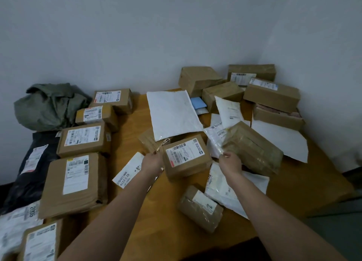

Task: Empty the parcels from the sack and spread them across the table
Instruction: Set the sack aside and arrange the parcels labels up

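Sack (49,106) at table's (129,129) far left corner. Row of boxes (82,139) runs down left edge toward me. Stacked boxes (270,96) fill far right corner. Big mailer (172,116) lies centre, behind labelled box (186,157) between my left hand (151,163) and right hand (231,163). Small parcel (201,210) nearest me.

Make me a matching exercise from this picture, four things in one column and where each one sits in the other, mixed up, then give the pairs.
Things:
1. crumpled grey-green sack
2. large white padded envelope
3. black plastic mailer bag
4. tape-wrapped brown parcel

Places:
A. flat on the table's middle
B. far left, against the wall
C. held by the right hand
D. left edge, below the sack

Pairs: 1-B, 2-A, 3-D, 4-C
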